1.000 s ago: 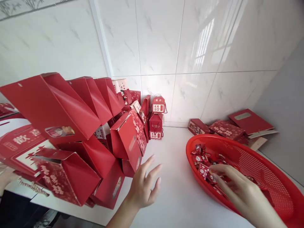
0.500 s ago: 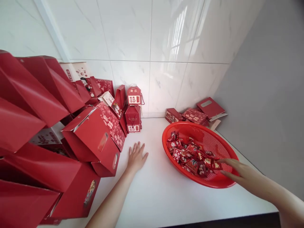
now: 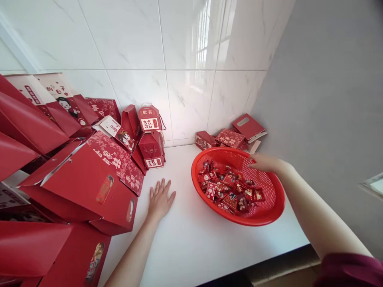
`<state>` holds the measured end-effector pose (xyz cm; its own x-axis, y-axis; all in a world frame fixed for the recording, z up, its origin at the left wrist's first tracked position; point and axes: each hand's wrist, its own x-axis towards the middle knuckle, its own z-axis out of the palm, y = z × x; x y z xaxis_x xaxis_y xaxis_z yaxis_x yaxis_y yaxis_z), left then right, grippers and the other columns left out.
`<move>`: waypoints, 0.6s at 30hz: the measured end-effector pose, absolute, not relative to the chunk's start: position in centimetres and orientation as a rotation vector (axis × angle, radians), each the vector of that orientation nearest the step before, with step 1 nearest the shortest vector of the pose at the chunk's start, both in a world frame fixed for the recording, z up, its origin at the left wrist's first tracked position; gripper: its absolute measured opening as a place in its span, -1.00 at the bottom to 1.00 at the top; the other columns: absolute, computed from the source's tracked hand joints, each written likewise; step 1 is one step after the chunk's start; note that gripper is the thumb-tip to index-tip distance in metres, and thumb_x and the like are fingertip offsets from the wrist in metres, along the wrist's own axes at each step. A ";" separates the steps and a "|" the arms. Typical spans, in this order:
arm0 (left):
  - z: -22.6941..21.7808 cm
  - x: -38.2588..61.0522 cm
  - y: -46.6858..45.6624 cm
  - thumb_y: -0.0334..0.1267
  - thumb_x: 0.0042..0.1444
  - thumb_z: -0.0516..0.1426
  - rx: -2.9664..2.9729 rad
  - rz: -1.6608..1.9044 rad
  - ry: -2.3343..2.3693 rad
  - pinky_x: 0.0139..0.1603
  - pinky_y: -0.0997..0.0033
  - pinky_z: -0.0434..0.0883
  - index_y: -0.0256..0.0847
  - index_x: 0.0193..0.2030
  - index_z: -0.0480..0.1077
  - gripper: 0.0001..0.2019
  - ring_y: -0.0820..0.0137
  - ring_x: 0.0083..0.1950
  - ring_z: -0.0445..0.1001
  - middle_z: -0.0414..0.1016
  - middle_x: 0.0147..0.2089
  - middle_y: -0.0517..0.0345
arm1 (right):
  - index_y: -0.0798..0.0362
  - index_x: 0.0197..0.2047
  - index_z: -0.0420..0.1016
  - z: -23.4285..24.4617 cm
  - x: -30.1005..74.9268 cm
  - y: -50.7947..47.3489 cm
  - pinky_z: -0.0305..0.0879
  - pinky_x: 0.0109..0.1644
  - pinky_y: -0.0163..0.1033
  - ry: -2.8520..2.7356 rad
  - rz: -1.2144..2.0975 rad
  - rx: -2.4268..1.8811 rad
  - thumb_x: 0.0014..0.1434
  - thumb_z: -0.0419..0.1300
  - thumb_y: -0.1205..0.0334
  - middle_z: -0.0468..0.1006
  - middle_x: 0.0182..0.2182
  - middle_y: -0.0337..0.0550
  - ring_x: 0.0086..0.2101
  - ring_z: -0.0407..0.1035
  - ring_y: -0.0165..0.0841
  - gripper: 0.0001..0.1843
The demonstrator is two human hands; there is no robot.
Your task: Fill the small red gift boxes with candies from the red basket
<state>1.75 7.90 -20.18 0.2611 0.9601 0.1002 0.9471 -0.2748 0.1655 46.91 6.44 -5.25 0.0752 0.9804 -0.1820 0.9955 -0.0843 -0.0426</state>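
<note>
My left hand point(image 3: 160, 198) lies flat on the white table point(image 3: 182, 243) with its fingers spread, holding nothing. My right hand point(image 3: 266, 163) hangs over the back right rim of a red plastic basket point(image 3: 273, 211). Its fingers are smeared by motion, so whether they hold anything cannot be made out. Inside the basket, small red-wrapped candies point(image 3: 230, 189) are heaped toward the left and front. Just beyond my left hand stand two small red gift boxes point(image 3: 152, 149) with cord handles, one on top of the other.
Many larger red gift boxes point(image 3: 86, 187) are piled along the left side. Behind the basket, several flat red boxes point(image 3: 231, 137) lean by the tiled wall point(image 3: 191, 103). A grey panel point(image 3: 317, 103) closes off the right side.
My right hand has left the candies and moved back to the basket's far right rim. My left hand stays flat on the table. The view has turned to the right.
</note>
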 end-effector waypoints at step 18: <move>-20.1 1.7 5.1 0.10 0.31 -0.15 2.306 0.368 1.795 0.48 -0.03 -0.24 -0.06 0.44 -0.04 -0.38 0.20 0.51 -0.21 -0.14 0.50 0.09 | 0.11 -0.05 0.47 1.3 22.0 -0.5 0.38 -0.10 -0.03 3.364 0.332 0.979 0.33 0.06 0.17 0.57 -0.13 0.02 -0.20 0.47 -0.16 -0.74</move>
